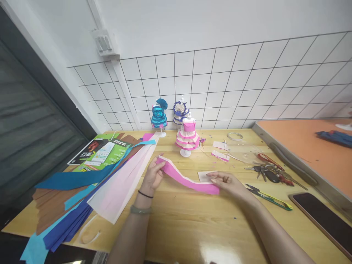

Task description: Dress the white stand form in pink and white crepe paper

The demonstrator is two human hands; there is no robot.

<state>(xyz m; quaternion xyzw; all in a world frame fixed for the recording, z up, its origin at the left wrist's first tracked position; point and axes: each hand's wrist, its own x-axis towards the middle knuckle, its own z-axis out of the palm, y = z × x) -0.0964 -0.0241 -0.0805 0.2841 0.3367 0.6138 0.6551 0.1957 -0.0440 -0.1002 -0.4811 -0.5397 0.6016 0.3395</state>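
A pink paper strip (187,182) with a white edge is stretched between my two hands above the wooden table. My left hand (154,173) pinches its left end between thumb and fingers. At the other end, my right hand (224,182) grips the strip near its corner. Behind that hand lies a small pale paper piece (202,176), partly covered. Just beyond the strip stands a miniature dress form (187,136) in a tiered pink and white paper dress. Two more dressed forms, one teal (158,116) and one purple and cream (180,109), stand near the wall.
Layered paper strips in blue, brown and pale pink (118,183) cover the left side, beside a green leaflet (101,150). To the right lie yellow-green thread snips (271,198), keys (268,172), a phone (324,216), a wire coil (234,136) and small pink-white pieces (220,156).
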